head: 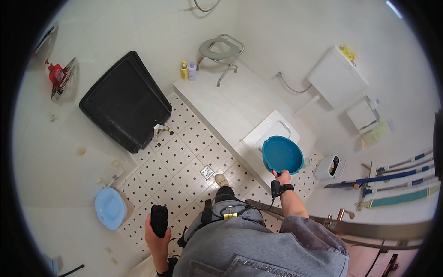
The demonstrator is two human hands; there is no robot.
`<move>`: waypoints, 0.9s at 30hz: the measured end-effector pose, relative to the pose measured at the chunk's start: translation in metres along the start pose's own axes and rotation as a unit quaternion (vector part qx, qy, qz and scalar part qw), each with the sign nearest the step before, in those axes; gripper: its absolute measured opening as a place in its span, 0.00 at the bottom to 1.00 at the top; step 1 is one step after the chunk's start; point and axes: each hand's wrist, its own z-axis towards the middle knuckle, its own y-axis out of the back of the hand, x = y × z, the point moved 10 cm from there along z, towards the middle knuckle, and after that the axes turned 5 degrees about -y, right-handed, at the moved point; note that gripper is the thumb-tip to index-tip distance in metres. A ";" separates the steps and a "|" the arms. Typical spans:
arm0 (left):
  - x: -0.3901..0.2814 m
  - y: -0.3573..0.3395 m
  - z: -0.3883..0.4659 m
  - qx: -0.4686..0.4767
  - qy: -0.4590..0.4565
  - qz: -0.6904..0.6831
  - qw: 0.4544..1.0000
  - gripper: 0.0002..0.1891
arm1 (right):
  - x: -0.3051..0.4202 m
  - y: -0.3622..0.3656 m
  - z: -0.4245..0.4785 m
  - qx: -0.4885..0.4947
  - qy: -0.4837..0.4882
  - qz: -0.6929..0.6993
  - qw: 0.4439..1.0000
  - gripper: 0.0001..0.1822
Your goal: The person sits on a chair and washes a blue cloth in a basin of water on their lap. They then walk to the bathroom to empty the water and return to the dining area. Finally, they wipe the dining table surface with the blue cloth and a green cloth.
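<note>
My right hand (283, 177) grips the near edge of a teal plastic basin (282, 154). The basin hangs over a white squat toilet (258, 131) and hides part of its bowl. What the basin holds, if anything, is hard to make out. At the lower left, my left hand (156, 239) is closed around a small black handheld object (159, 221) whose kind I cannot tell. That hand is above the dotted tile floor (166, 183), well apart from the basin.
A raised white step (214, 100) carries a commode chair (219, 52) and two pump bottles (188, 71). Leaning at left is a large black plastic tub (126, 104). A light blue basin (110, 208) lies low left. Mops (391, 178) hang right, beyond a waste bin (327, 167); a door (377, 231) stands near my right arm.
</note>
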 end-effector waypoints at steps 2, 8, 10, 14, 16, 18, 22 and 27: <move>-0.014 -0.019 0.025 -0.012 -0.002 0.003 1.000 0.38 | 0.026 -0.005 0.018 -0.039 0.031 -0.016 0.999 0.31; -0.079 -0.088 0.089 0.001 0.018 0.015 1.000 0.38 | 0.091 -0.020 0.076 -0.057 0.044 -0.063 0.995 0.29; -0.101 -0.111 0.112 0.025 0.006 0.004 1.000 0.38 | 0.115 -0.018 0.100 -0.075 0.065 -0.109 0.989 0.32; -0.136 -0.141 0.145 0.042 -0.032 0.014 0.999 0.38 | 0.138 -0.013 0.127 -0.105 0.041 -0.127 0.985 0.27; -0.153 -0.155 0.155 0.053 -0.029 0.017 0.998 0.38 | 0.148 -0.016 0.138 -0.071 0.031 -0.134 0.988 0.32; -0.163 -0.166 0.160 0.063 -0.031 0.027 0.997 0.38 | 0.160 -0.013 0.147 -0.096 0.041 -0.138 0.985 0.27; -0.172 -0.182 0.167 0.076 -0.037 0.048 0.995 0.39 | 0.179 -0.028 0.134 -0.142 0.034 -0.169 0.975 0.24; -0.191 -0.192 0.174 0.087 -0.033 0.058 0.994 0.39 | 0.201 -0.022 0.150 -0.139 0.064 -0.233 0.960 0.28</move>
